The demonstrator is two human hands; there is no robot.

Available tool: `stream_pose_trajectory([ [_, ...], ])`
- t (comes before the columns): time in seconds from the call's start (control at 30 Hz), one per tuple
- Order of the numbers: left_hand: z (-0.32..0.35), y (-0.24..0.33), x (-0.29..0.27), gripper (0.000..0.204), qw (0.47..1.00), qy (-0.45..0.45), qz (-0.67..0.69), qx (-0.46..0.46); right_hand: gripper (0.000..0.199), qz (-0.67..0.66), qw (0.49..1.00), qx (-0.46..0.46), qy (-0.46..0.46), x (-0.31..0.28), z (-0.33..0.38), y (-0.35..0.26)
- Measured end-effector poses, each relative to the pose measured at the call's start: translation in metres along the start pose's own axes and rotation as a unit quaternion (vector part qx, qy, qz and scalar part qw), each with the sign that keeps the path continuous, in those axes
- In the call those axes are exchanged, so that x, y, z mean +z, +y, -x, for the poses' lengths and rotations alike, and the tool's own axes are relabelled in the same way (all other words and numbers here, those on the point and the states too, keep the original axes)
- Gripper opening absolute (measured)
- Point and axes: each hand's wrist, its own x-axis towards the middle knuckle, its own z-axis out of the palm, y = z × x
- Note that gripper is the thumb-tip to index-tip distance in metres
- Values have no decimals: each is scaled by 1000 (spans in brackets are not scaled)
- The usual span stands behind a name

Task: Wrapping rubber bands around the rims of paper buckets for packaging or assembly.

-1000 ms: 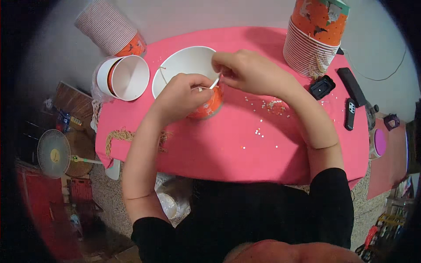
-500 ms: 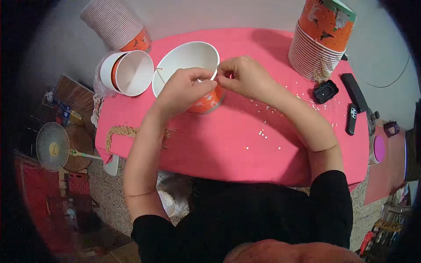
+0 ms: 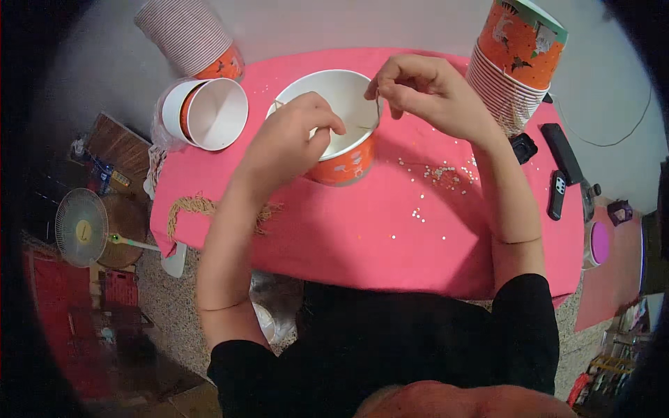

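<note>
A paper bucket [image 3: 352, 165], orange outside and white inside, stands upright on the pink cloth. My left hand [image 3: 296, 136] curls over its near-left rim with the fingers bent; some fingertips are hidden. Just beyond the right rim, my right hand [image 3: 425, 94] is raised and pinches a thin tan cord [image 3: 379, 111]. That cord runs down to the bucket's right rim, and a short end shows inside. At the left rim, another piece of cord [image 3: 278, 104] sticks up behind my left hand. A bundle of tan cords [image 3: 191, 205] lies at the table's left.
Stacked buckets [image 3: 512, 83] with cords draped on them stand back right; another stack [image 3: 185, 38] leans back left. Two nested buckets [image 3: 219, 115] lie on their side. Small white dots [image 3: 449, 174] litter the pink cloth [image 3: 348, 244]. A black phone [image 3: 557, 195] lies at right.
My right hand has moved up and right from the rim, drawing the cord with it. The bucket has shifted slightly right, and my left hand's pinch at the near rim has loosened.
</note>
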Motion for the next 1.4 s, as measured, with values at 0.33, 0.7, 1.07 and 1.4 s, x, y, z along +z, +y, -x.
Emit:
stream_pose_trajectory([
  [0.33, -15, 20, 25, 21, 981, 153, 56, -101, 17, 77, 994, 77, -19, 3, -4, 24],
  [0.7, -2, 26, 12, 16, 964, 260, -50, -15, 18, -153, 972, 164, -69, 32, 1, 8],
  [1.07, 47, 51, -9, 13, 823, 86, 489, -277, 13, 46, 995, -41, -75, 43, 9, -16],
  [1.4, 56, 69, 20, 15, 926, 119, 286, -218, 10, 119, 976, -167, -72, 56, 10, -22],
])
